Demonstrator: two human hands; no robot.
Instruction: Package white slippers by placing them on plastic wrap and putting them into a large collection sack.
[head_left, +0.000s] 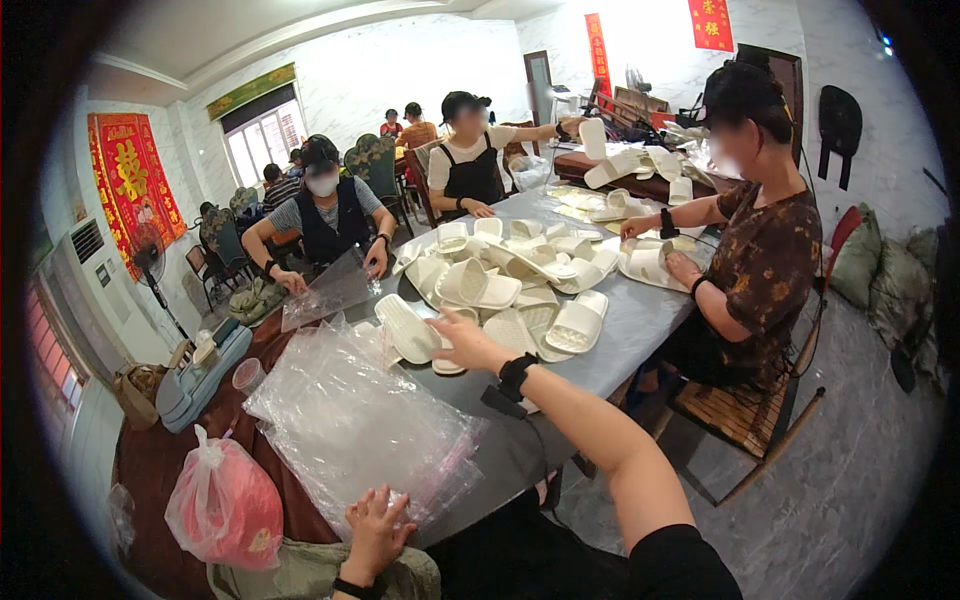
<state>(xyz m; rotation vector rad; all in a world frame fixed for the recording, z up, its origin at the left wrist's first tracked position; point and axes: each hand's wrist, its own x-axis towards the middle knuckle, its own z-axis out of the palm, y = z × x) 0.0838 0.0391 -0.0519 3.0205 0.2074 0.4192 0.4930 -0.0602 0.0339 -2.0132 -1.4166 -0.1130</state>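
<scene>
My right hand (pixel 472 342) reaches across to the near left side of a pile of cream slippers (pixel 490 285). Its thumb and fingers grip the edge of one slipper (pixel 403 330), whose sole is tilted up. Flat clear plastic bags (pixel 350 420) lie in a stack on the table just in front of me. My left hand (pixel 378 530) rests at the stack's near edge, fingers spread, holding nothing. Black bands circle both wrists, and a dark cable hangs by my right forearm.
A pink-filled plastic bag (pixel 228 505), a clear cup (pixel 249 375) and a pale blue bag (pixel 205 375) are on the left. Across the grey table (pixel 640 325), one co-worker handles a clear bag (pixel 330 290); two others handle slippers. A wooden chair (pixel 740 415) stands at right.
</scene>
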